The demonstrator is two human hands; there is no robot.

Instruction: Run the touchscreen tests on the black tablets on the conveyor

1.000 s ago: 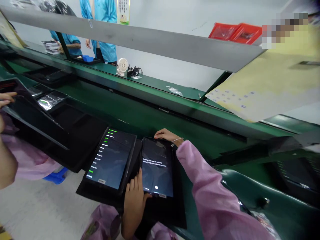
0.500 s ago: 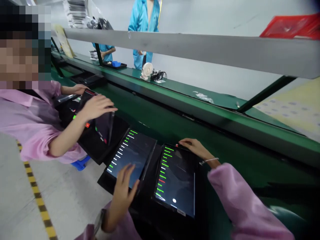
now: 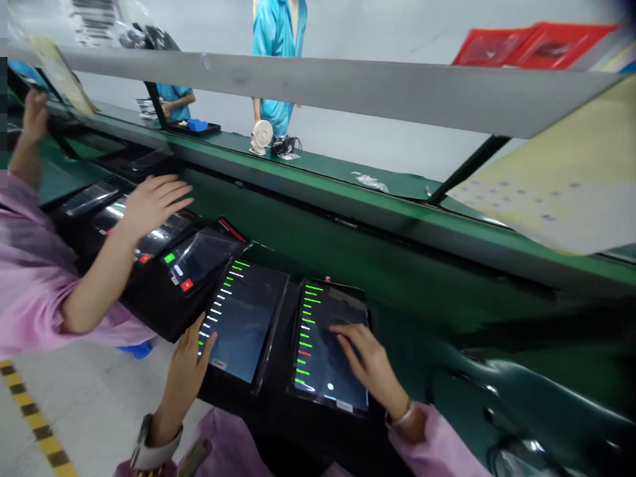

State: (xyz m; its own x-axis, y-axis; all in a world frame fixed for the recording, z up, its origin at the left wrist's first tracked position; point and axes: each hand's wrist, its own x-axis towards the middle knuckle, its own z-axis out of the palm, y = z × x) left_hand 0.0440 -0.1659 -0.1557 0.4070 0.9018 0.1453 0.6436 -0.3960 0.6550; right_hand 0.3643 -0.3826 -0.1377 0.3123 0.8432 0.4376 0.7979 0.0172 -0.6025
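Observation:
Two tablets with lit screens lie side by side on black trays. My left hand is at the lower left edge of the left tablet, fingers apart, over its column of white and green text. Over the middle of the right tablet, my right hand has its fingers extended and holds nothing. That tablet shows mostly green lines, one red line and a white dot near the bottom. A small pinkish piece shows at its top edge.
At left, a person's hand is above more tablets on black trays. Behind the green bench runs a grey rail, with a small fan beyond. Red trays rest on the rail. Clear plastic and cables lie lower right.
My right hand has come down from the right tablet's top edge to above its screen. My left hand has moved left across the left tablet. The neighbour's tablet is lowered, and the view has shifted.

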